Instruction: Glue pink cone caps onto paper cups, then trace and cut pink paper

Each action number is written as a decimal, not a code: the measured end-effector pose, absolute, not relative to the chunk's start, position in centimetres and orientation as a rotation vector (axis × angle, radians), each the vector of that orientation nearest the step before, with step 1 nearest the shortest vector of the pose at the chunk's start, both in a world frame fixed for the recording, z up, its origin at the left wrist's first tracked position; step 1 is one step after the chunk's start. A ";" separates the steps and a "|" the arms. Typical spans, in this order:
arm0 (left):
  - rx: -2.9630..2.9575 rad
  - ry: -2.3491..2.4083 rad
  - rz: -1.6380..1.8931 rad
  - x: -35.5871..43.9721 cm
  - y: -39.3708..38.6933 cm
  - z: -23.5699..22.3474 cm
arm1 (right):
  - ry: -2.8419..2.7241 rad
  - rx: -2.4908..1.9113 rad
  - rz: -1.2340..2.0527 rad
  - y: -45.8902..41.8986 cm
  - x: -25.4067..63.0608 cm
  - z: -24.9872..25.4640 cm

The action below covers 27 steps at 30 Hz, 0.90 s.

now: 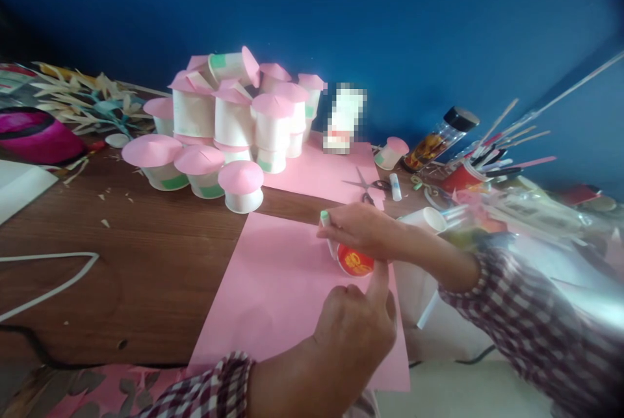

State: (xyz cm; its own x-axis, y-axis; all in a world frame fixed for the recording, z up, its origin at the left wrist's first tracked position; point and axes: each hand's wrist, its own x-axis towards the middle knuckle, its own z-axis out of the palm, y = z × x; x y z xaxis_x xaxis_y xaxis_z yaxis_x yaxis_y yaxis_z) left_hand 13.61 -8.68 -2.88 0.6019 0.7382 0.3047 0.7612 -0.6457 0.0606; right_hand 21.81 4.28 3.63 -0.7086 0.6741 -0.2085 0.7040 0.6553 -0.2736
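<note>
A large sheet of pink paper (253, 288) lies on the brown table with a small round red piece with yellow print (355, 261) on it. My left hand (361, 324) reaches in from below, its fingers curled and the index finger pressed at the right edge of the red piece. Above it, my right hand (363, 229) is closed around a slim white pen with a green end (325, 220). The pen stands steeply beside the left rim of the red piece. Part of that piece is hidden under my right hand.
Several paper cups with pink cone tops (199, 168) are grouped and stacked behind. Scissors (363, 184) and a glue stick (395, 187) lie on another pink sheet's edge. At the right stand a dark-lidded bottle (439, 138) and a red pen cup (463, 176).
</note>
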 end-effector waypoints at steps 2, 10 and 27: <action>-2.748 -1.303 -0.495 13.7 -8.7 -2.9 | 2.768 1.152 -0.542 4.3 21.8 3.6; -2.686 -1.246 -0.451 13.6 -8.6 -2.8 | 2.748 1.136 -0.556 4.4 21.7 3.4; -2.612 -1.225 -0.439 13.6 -8.8 -2.9 | 2.738 1.087 -0.695 5.0 21.4 2.9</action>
